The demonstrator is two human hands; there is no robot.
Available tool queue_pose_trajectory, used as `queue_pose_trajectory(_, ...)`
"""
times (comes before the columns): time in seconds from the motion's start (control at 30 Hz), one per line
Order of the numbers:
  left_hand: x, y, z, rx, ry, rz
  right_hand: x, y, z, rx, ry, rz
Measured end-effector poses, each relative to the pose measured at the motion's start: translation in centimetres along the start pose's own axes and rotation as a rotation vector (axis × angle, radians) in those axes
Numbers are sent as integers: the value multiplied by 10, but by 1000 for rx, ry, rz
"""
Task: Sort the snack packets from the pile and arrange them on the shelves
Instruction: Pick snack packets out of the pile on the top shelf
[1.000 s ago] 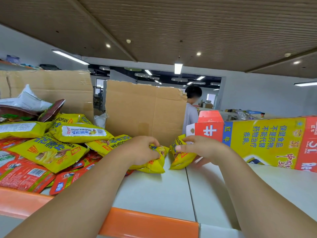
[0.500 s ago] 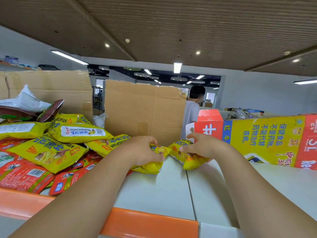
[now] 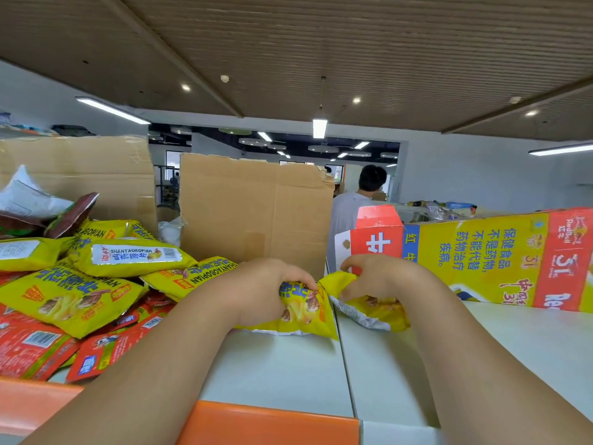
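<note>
A pile of yellow snack packets (image 3: 125, 258) and red packets (image 3: 35, 348) lies at the left on the white shelf top (image 3: 276, 370). My left hand (image 3: 260, 290) grips one yellow packet (image 3: 305, 316) at the middle of the shelf. Just to its right, my right hand (image 3: 375, 277) pinches the top of a second yellow packet (image 3: 375, 313). The two packets touch at their upper corners. Both rest on the shelf surface.
Brown cardboard sheets (image 3: 256, 213) stand upright behind the pile. A flattened yellow and red Red Bull carton (image 3: 500, 261) stands at the right. An orange strip (image 3: 266, 425) edges the shelf front. A person in a grey shirt (image 3: 349, 213) stands beyond the cardboard.
My right hand has drawn its yellow packet leftward until it meets the one in my left hand. The right packet has tipped over toward the right. The pile has not moved.
</note>
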State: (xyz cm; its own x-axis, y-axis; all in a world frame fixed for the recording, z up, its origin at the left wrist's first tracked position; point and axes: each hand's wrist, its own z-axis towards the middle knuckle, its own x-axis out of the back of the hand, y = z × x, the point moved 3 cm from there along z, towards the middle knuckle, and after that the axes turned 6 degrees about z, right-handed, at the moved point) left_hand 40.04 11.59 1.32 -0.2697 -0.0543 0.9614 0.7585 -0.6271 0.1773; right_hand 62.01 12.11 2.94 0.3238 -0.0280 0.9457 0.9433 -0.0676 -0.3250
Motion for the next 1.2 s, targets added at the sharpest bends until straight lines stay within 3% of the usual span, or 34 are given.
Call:
queue_pose_trajectory(0.17, 13, 6, 9, 33, 153, 142, -2, 0, 3, -56, 35, -66)
queue_pose_trajectory(0.23, 8, 6, 11, 72, 103, 159, -7, -4, 4, -54, 44, -87)
queue_pose_trajectory(0.33, -8, -6, 11, 80, -20, -96, -25, -19, 3, -22, -74, -188)
queue_pose_trajectory(0.43, -9, -8, 13, 98, 9, -177, -40, -32, 2, -3, -161, -290)
queue_pose_trajectory(0.67, -30, 21, 10, 96, -307, 162, -43, -33, -1, -9, -175, -302)
queue_pose_trajectory(0.83, -38, 19, 21, 95, -333, 223, -38, -38, -8, -7, -217, -306)
queue_pose_trajectory(0.93, -43, 13, 23, 78, -238, 103, -38, -33, -6, -22, -234, -295)
queue_pose_trajectory(1.0, -36, 6, 23, 127, -31, -32, -33, -26, -5, -48, -234, -300)
queue_pose_trajectory(1.07, -27, 0, 24, 174, 120, -3, -29, -22, -7, -46, -202, -359)
queue_pose_trajectory(1.2, -36, 5, 23, 183, -160, 193, -46, -13, -16, -19, -133, -403)
